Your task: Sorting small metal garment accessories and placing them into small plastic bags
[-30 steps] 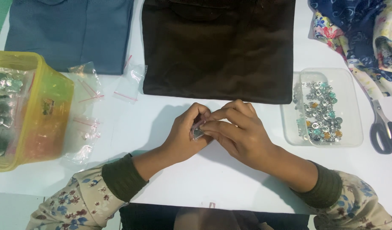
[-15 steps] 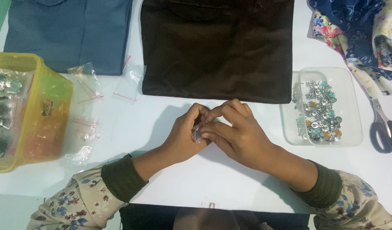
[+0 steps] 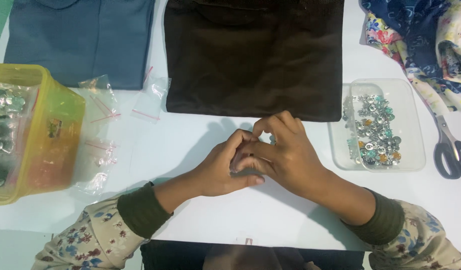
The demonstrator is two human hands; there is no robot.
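My left hand (image 3: 218,167) and my right hand (image 3: 285,155) are pressed together over the white table (image 3: 155,150), just below the folded dark brown cloth (image 3: 255,55). Their fingertips curl around a small silvery piece that is almost wholly hidden between them. To the right of my right hand stands a clear plastic tray (image 3: 415,150) holding several small metallic and coloured buttons (image 3: 375,132).
A yellow plastic container (image 3: 55,135) with silvery pieces sits at the left edge, with small clear zip bags (image 3: 98,125) beside it. A folded blue cloth (image 3: 80,40) lies at the back left. Floral fabric (image 3: 425,40) and scissors (image 3: 450,150) are at the right.
My hands have closed more tightly over the small piece, which showed between the fingers earlier. Both hands stay in the same spot.
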